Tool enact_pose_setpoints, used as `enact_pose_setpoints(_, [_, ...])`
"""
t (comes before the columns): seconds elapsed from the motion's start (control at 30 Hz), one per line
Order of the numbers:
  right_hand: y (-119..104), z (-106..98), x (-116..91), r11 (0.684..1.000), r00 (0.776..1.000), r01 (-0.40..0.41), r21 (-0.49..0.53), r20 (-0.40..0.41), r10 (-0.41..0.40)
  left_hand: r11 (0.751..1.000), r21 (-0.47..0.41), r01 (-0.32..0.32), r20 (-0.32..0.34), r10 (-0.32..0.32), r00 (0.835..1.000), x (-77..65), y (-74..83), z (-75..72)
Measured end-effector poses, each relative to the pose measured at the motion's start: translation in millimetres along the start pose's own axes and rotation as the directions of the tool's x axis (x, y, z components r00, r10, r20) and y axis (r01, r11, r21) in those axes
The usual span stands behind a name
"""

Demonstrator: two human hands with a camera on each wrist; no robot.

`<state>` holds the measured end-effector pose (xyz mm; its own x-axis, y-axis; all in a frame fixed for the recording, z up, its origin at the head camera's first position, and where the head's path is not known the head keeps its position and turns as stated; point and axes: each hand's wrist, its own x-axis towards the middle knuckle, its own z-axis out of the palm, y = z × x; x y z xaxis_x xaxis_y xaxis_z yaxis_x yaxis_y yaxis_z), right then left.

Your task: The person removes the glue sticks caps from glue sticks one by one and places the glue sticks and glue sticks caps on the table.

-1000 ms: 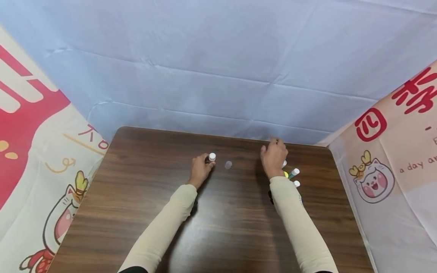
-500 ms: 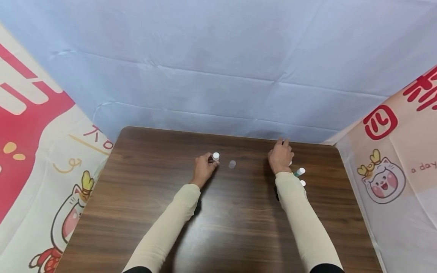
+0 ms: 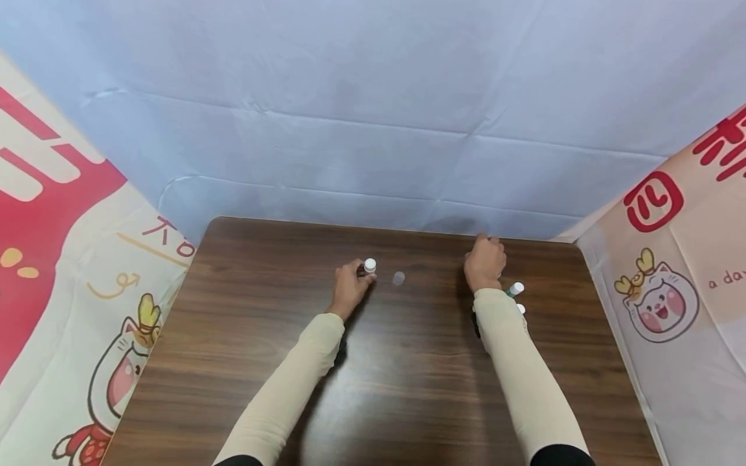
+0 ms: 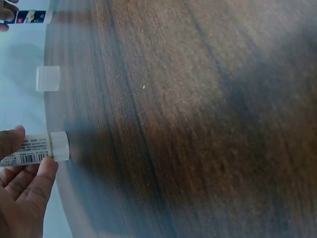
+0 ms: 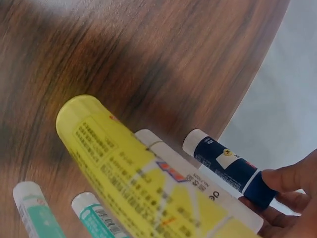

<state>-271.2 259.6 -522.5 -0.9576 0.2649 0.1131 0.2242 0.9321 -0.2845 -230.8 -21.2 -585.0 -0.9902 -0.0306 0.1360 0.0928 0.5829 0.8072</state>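
The left hand (image 3: 348,286) pinches a labelled white tube (image 4: 32,148) between thumb and fingers, at the far half of the table (image 3: 280,259), with a clear cap (image 3: 399,278) just beside it. The right hand (image 3: 486,262) pinches the upper part of a blue tube (image 5: 225,161) near the table's far edge; whether its base bears fully on the wood is hard to tell. The likeliest trouble is on that side: a second white tube (image 5: 210,191) stands close by the right fingers, a yellow tube (image 5: 106,158) overlaps it in the wrist view, and a sideways swing of hand or sleeve (image 3: 504,330) could topple either, or a nearby green tube (image 5: 42,218). Held so high up, the blue tube might tilt, and if dropped could roll off the far edge. The clear cap looks light, so a brush from the left hand might send it skidding.
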Motion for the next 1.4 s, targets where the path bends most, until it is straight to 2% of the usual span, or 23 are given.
enact_pose_setpoints(0.13, [-4.6,-3.1,-0.9,1.000,1.000,-0.015,-0.013,0.000,0.015,1.000,-0.009,-0.003,-0.006,0.003,1.000,1.5,1.1,0.2])
enact_pose_setpoints(0.23, [-9.4,-3.3,-3.0,0.999,0.999,-0.009,0.039,-0.033,0.010,1.000,-0.012,-0.004,-0.012,0.004,1.000,1.9,1.0,0.3])
enact_pose_setpoints(0.47, [-21.4,-4.0,-15.6,0.973,0.986,0.109,0.203,-0.145,-0.081,1.000,-0.010,-0.003,-0.018,0.003,1.000,-0.5,-0.9,0.4])
enact_pose_setpoints(0.63, [-28.9,-5.0,-28.1,0.943,0.977,0.162,0.290,-0.180,-0.113,1.000,-0.022,-0.002,-0.026,0.001,1.000,-1.5,-2.0,-0.1])
enact_pose_setpoints(0.93, [-40.2,-8.9,-54.9,0.885,0.978,0.185,0.428,-0.173,-0.120,1.000,-0.030,-0.002,-0.040,0.000,0.999,-4.6,-6.6,-1.1])
enact_pose_setpoints(1.2, [-51.1,-12.8,-78.4,0.848,0.990,0.130,0.514,-0.120,-0.079,0.999,-0.037,0.009,-0.022,-0.010,1.000,-5.2,-3.9,-1.6])
enact_pose_setpoints(1.4, [-58.7,-9.0,-92.0,0.822,0.985,0.164,0.546,-0.141,-0.102,1.000,-0.012,0.009,-0.016,-0.010,1.000,-1.9,-0.4,-0.7])
